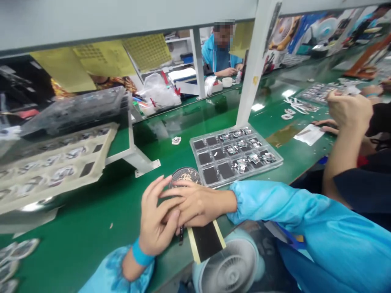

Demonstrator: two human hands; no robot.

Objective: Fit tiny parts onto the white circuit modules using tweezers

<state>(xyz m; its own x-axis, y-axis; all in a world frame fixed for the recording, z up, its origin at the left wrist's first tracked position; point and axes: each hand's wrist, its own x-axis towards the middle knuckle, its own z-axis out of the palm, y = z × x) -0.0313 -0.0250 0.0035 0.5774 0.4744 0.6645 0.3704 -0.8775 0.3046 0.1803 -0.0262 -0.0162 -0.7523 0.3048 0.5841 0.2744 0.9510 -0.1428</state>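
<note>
The left hand (157,221) lies with fingers loosely spread across the right hand (197,205); whether the right fingers grip anything cannot be told. One round black perforated dish (185,176) sits just beyond them on the green worktop (88,228). One cream-edged black strip (207,241) lies beneath them, and one clear compartmented plastic tray (235,154) is near.

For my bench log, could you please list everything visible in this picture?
Table: one, green, underneath everything.
Compartment tray: one, clear, centre; dark pads and small metal parts inside.
Mesh dish: one, round, dark, just beyond the hands.
Black strip: one, cream-edged, partly under the hands.
Beige tray: one, on a tilted rack, left.
Fan: one, white, below the table edge.
Co-worker's arm: one, raised, right.
Person in blue coat: one, across the table.
Left hand: blue wristband, fingers spread.
Right hand: blue sleeve, lying across left fingers.
</note>
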